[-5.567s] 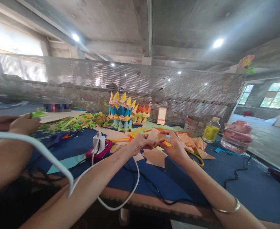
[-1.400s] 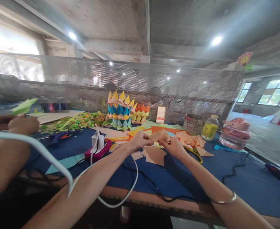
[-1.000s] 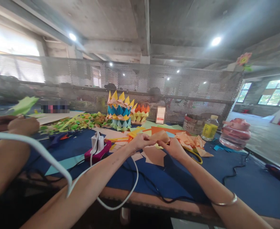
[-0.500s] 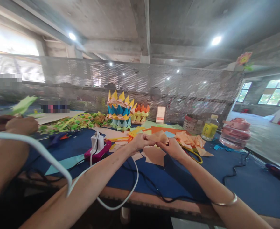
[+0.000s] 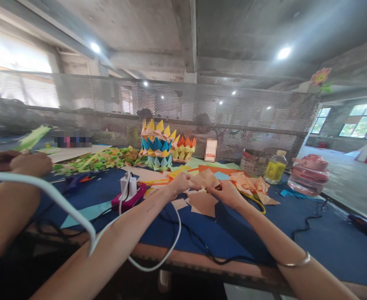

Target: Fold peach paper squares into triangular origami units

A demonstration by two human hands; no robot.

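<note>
Between my two hands is a small peach sheet of paper (image 5: 206, 179), raised a little above the table. My left hand (image 5: 182, 183) pinches its left edge. On the right edge, the fingers of my right hand (image 5: 227, 192) are closed, with the thumb towards the left. Below the hands lie more peach paper pieces (image 5: 202, 204) on the blue table cover. Folded peach papers (image 5: 249, 183) are heaped just right of my right hand, beside yellow-handled scissors (image 5: 258, 204). Behind stands a tiered folded-paper piece (image 5: 156, 146) in blue, yellow and pink.
A magenta power strip (image 5: 129, 198) with a white plug and trailing cables sits left of my forearm. A yellow-labelled bottle (image 5: 275, 168) and a pink water jug (image 5: 308, 177) stand at right. Another person's hands (image 5: 30, 164) work at far left, near green paper scraps (image 5: 99, 161).
The peach paper between my hands has tilted, and its flat face now shows more. My right hand has shifted slightly. The co-worker's hands moved a little to the right.
</note>
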